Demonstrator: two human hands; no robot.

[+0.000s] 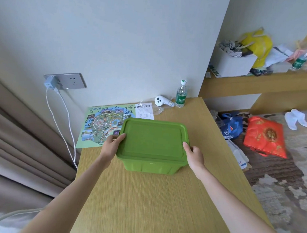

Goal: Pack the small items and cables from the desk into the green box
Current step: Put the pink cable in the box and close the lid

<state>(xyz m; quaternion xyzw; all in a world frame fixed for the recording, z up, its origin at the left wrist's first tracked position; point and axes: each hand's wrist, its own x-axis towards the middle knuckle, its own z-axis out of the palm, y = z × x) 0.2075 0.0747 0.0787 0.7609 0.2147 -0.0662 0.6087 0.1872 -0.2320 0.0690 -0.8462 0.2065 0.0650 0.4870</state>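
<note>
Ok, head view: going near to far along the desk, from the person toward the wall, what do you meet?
Bare desk → green box, lid on, left hand and right hand at its sides → map sheet → white handheld device and water bottle by the wall.

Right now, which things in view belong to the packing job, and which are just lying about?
For the job:
- green box, lid on, held by left hand and right hand
- white cables by the desk

Lying about:
- map sheet
- water bottle
- white gadget
- red bag
</note>
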